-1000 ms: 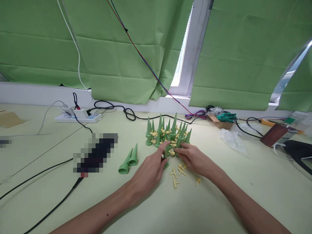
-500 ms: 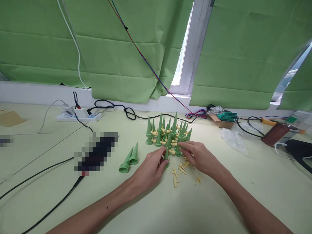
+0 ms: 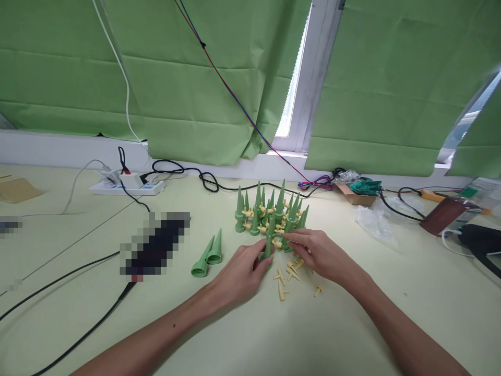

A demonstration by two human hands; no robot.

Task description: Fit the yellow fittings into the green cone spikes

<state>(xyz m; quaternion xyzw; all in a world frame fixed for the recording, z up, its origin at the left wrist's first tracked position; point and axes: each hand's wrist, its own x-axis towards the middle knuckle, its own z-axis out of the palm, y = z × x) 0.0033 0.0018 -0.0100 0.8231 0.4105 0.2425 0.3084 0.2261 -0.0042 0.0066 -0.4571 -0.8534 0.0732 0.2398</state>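
Note:
Green plastic cone spikes (image 3: 257, 201) with yellow T-shaped connectors (image 3: 247, 213) between them stand upright in a cluster on the table. At the cluster's near edge my left hand (image 3: 247, 266) is closed around a green cone spike (image 3: 268, 244). My right hand (image 3: 319, 253) has its fingers on another green cone spike (image 3: 287, 243) at the near right; the fingertips are partly hidden. Several loose yellow T-shaped connectors (image 3: 282, 291) lie between my hands, along with a small yellow pin-like piece (image 3: 318, 291). Two loose green cones (image 3: 201, 267) rest to the left of my left hand.
A pixelated dark object (image 3: 156, 245) with a black cable is at the left. Behind it sits a white power strip (image 3: 151, 188). A small cardboard box (image 3: 354, 196), clear plastic wrap (image 3: 376, 227) and a dark red bottle (image 3: 444, 215) stand at the right. Green curtains (image 3: 195, 78) hang behind.
My right fingers have shifted slightly down and left against the near right cone. My left hand has moved very slightly and keeps its hold on its cone. The loose pieces stay in place.

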